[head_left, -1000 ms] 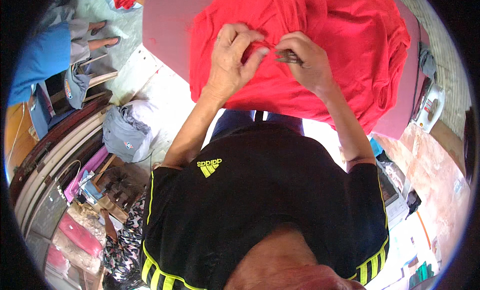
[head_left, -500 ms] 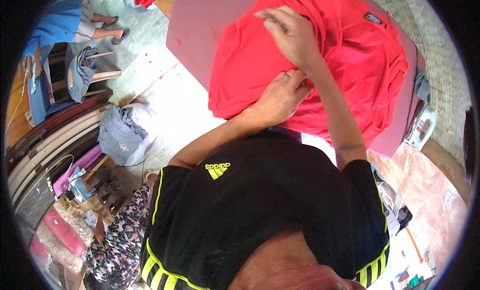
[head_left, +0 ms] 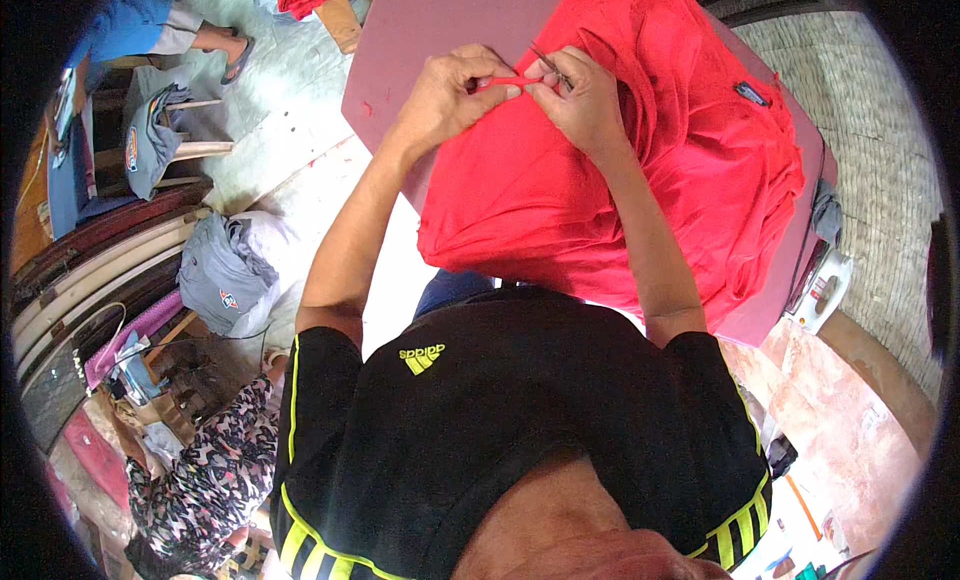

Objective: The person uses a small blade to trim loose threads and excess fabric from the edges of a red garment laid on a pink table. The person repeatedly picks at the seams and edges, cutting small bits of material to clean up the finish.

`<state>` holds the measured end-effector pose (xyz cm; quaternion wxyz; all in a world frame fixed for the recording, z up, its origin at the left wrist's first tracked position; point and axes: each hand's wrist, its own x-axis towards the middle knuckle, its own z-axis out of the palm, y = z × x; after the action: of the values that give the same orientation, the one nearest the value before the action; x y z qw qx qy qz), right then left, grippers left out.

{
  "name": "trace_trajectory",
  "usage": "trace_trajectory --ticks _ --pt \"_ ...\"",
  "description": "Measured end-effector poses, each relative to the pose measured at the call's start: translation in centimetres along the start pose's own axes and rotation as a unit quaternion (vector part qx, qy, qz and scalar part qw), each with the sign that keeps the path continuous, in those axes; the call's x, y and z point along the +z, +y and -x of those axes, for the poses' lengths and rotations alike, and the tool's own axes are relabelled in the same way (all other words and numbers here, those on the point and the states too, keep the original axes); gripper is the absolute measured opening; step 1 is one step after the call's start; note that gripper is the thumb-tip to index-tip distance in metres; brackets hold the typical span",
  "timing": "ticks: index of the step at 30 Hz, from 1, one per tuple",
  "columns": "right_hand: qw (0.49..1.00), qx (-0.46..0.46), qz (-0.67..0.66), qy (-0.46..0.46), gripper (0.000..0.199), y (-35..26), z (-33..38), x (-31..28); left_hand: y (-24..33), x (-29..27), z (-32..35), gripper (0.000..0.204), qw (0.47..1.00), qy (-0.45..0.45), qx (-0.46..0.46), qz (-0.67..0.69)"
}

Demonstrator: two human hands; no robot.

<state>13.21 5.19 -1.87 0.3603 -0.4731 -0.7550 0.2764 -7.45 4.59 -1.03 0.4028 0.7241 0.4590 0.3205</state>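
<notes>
A pile of red garments [head_left: 650,170] lies on a mauve padded table [head_left: 420,30]. My left hand [head_left: 450,90] pinches a thin red edge of the fabric [head_left: 505,81] at the pile's upper left. Touching it from the right, my right hand [head_left: 580,100] holds small metal snips [head_left: 550,65] against that same red edge. Both forearms reach up from my black shirt at the bottom of the view.
A grey cloth bundle [head_left: 225,270] sits on the floor to the left. Chairs with draped clothes [head_left: 150,130] stand at upper left. A person in a patterned sleeve [head_left: 200,460] is at lower left. A white iron [head_left: 820,290] rests at the table's right end.
My hands have come together at the upper left of the red pile; half a second ago the left hand lay lower on the fabric and the right hand was further up.
</notes>
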Motion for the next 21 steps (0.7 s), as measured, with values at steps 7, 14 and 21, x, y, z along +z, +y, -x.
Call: trace_trajectory --ticks 7,14,21 --pt "0.995 -0.068 -0.045 0.054 0.016 0.4 0.4 0.4 -3.6 -5.4 0.8 0.020 0.982 0.141 -0.113 -0.050" --pt "0.997 -0.066 -0.016 -0.021 0.019 -0.4 0.8 0.1 -0.5 -2.8 0.4 0.034 0.979 0.051 0.162 -0.113" --pt "0.998 -0.051 -0.022 -0.022 0.030 -0.4 0.3 0.5 -1.1 -2.2 -0.1 0.015 0.997 -0.048 0.016 0.054"
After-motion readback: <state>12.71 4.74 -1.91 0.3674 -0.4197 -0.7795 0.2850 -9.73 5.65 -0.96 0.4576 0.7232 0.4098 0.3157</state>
